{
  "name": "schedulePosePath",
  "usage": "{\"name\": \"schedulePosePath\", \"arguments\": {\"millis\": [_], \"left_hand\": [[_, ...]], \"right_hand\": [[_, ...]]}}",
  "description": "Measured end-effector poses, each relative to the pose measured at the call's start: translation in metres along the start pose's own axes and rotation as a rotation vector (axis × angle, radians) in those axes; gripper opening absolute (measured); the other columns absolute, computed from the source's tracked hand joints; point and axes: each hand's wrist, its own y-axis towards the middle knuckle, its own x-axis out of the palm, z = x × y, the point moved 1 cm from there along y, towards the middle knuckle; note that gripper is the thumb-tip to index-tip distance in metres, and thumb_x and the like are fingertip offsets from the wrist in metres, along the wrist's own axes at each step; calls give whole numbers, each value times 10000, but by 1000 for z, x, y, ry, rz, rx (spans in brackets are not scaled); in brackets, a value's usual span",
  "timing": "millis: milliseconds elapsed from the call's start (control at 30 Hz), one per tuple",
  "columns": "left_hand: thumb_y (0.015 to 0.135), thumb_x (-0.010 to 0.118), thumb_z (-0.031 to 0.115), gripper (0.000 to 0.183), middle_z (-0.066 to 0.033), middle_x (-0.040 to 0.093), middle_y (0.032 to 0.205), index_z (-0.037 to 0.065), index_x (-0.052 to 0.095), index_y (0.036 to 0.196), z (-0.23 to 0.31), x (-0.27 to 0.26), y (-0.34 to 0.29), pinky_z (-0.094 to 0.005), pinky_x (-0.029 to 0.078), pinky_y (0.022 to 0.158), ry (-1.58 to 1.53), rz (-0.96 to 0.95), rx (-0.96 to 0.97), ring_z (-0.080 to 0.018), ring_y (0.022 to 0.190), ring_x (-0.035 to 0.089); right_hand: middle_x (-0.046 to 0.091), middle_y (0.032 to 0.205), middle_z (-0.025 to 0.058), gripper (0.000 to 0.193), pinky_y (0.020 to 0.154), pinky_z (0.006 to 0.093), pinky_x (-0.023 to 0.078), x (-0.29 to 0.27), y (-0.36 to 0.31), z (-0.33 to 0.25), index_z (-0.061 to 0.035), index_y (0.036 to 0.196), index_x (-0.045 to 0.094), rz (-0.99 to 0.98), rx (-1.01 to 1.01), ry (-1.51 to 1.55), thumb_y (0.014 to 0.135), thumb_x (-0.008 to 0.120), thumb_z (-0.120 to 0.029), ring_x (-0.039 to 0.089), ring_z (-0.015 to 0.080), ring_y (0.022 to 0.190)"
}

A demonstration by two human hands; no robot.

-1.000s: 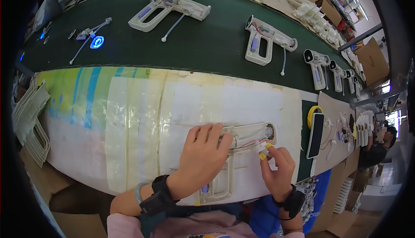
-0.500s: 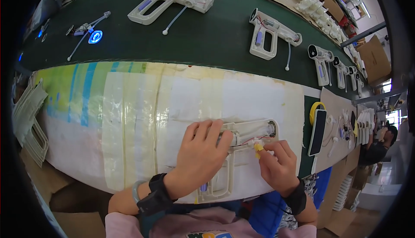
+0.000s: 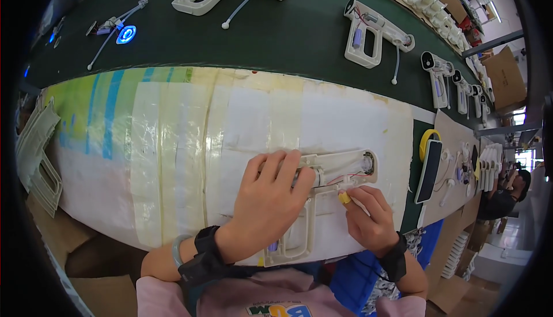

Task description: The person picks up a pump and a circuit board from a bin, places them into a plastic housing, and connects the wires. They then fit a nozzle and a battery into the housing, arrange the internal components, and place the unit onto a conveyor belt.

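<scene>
A white gun-shaped plastic housing (image 3: 345, 160) lies open in front of me, its inside facing up. My left hand (image 3: 271, 204) is closed over its left part, fingers bent across the barrel and hiding some of it. Thin red wires (image 3: 357, 175) run along the barrel to a round part at its right end. Below the wires is a small white fitting (image 3: 346, 182). My right hand (image 3: 371, 219) pinches at its lower end, the fingertips partly hiding what they grip. Something yellow (image 3: 344, 198) shows at those fingertips. A purple cell (image 3: 272, 247) sits in the handle under my left wrist.
Similar open units (image 3: 364, 38) lie across the green mat (image 3: 276, 35). A blue-lit ring (image 3: 126, 34) with leads is at the far left. On the right are a phone (image 3: 428, 171) and yellow tape roll (image 3: 429, 143). White shells (image 3: 43, 156) are stacked left. A person (image 3: 507, 195) is far right.
The view has shifted, so the mat and its units appear higher. My right fingertips have drawn slightly down from the white fitting. My left hand stays on the housing.
</scene>
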Motion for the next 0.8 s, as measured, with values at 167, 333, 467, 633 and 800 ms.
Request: {"name": "schedulePosePath", "arguments": {"millis": [167, 333, 467, 633, 800], "left_hand": [[722, 683, 100, 269, -158, 575, 1120, 43, 573, 960, -2, -7, 2, -410, 446, 902, -74, -28, -42, -317, 1027, 578], [723, 748, 0, 307, -150, 597, 1165, 41, 567, 967, -24, -61, 13, -388, 480, 851, -358, 44, -130, -341, 1028, 591], [756, 718, -33, 231, -139, 643, 1051, 22, 587, 938, -45, -83, 7, -353, 492, 823, -348, 84, -191, -316, 962, 623], [758, 714, -37, 199, -125, 643, 952, 22, 602, 912, -42, -77, -5, -350, 482, 759, -337, 35, -159, -301, 889, 609], [744, 729, 5, 184, -87, 626, 1006, 57, 638, 895, -18, -51, 5, -379, 458, 810, -302, -40, -7, -289, 954, 585]], "right_hand": [[634, 1054, 137, 311, 800, 386, 544, -6, 11, -9, 21, 952, 678, -18, 120, 59, 645, 720, 47, 637, 319, 922], [651, 1026, 149, 258, 781, 363, 540, -32, 24, -1, 17, 930, 663, 38, 193, 256, 678, 714, 42, 651, 310, 913], [659, 986, 151, 242, 745, 339, 535, -36, 21, 3, 16, 936, 662, 102, 227, 226, 701, 703, 51, 660, 307, 880], [642, 916, 138, 281, 671, 305, 531, -15, 12, -2, 20, 973, 641, 108, 459, 236, 727, 775, 0, 664, 237, 776], [610, 845, 125, 352, 598, 320, 517, 20, -2, -18, 16, 1031, 599, 257, 564, 251, 730, 778, -13, 627, 238, 698]]}}
